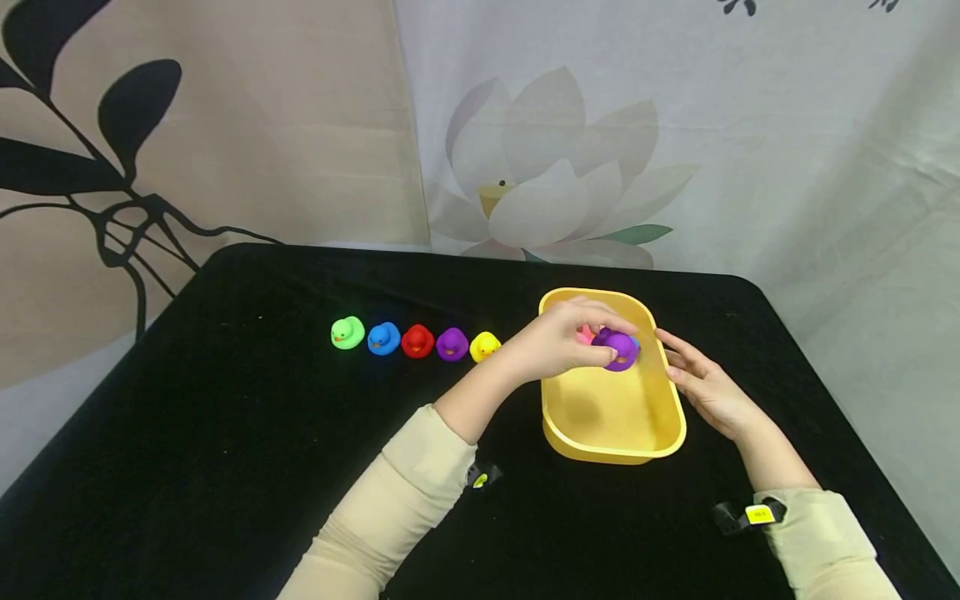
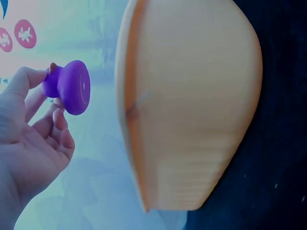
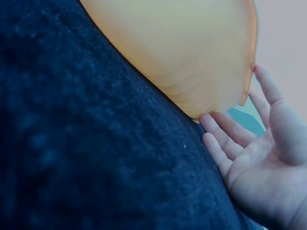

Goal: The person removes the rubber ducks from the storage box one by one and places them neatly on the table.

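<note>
My left hand [image 1: 566, 337] pinches a purple rubber duck [image 1: 619, 350] between thumb and fingers, over the far half of a yellow plastic tub [image 1: 600, 452]. In the left wrist view the same duck [image 2: 74, 87] is held above the tub's rim, its flat base turned toward the tub. Partly hidden behind the hand and duck, a pink piece [image 1: 584, 335] and a bit of blue show inside the tub. At the tub's right side is my right hand [image 1: 712, 387], fingers extended, fingertips at the rim and wall. In the right wrist view those fingers [image 3: 230, 136] look loosely straight.
Left of the tub, a row of rubber ducks runs along the black cloth: green [image 1: 347, 332], blue [image 1: 384, 338], red [image 1: 417, 342], purple [image 1: 452, 344] and yellow [image 1: 484, 346]. My left forearm [image 1: 405, 479] crosses the cloth in front. A printed curtain [image 1: 750, 167] hangs behind the table.
</note>
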Available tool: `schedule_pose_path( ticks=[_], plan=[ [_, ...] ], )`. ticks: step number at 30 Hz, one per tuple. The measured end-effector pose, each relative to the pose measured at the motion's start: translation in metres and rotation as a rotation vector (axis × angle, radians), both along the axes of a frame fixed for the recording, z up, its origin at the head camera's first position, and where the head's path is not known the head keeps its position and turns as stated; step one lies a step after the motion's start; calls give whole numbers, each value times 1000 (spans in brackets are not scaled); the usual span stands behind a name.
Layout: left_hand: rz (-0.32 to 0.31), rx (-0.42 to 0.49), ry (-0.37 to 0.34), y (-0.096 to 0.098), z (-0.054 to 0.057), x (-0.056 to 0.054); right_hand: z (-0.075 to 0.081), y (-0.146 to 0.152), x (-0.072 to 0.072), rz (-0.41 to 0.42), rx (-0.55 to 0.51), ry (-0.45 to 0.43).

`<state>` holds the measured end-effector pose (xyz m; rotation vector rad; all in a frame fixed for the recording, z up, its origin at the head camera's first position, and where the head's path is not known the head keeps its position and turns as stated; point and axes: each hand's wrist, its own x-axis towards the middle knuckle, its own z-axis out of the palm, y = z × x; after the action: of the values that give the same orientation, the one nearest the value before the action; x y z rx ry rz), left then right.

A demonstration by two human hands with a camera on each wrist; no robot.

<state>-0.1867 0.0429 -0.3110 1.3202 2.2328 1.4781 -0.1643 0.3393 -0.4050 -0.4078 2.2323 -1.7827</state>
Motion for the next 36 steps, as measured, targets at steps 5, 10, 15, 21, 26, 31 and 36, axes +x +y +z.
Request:
schedule_pose_path(
  ticks=[5, 10, 15, 21, 26, 31, 36],
  plan=[
    [21, 32, 18, -11, 6, 5, 0, -1, -1, 1, -13, -2],
    [46, 62, 44, -24, 12, 8, 1, -1, 0, -8, -11, -5],
    [63, 63, 41, -42, 19, 12, 1, -2, 0, -11, -14, 4],
    [54, 84, 93, -63, 21, 12, 1, -1, 0, 0, -22, 19],
    [57, 114, 137, -82, 23, 11, 1, 0, 1, -1, -17, 17],
    [97, 107, 153, -100, 25, 14, 1, 0, 0, -9, -7, 8],
    [146, 89, 158, -119, 25, 16, 0, 0, -1, -1, -16, 10]
  ],
)
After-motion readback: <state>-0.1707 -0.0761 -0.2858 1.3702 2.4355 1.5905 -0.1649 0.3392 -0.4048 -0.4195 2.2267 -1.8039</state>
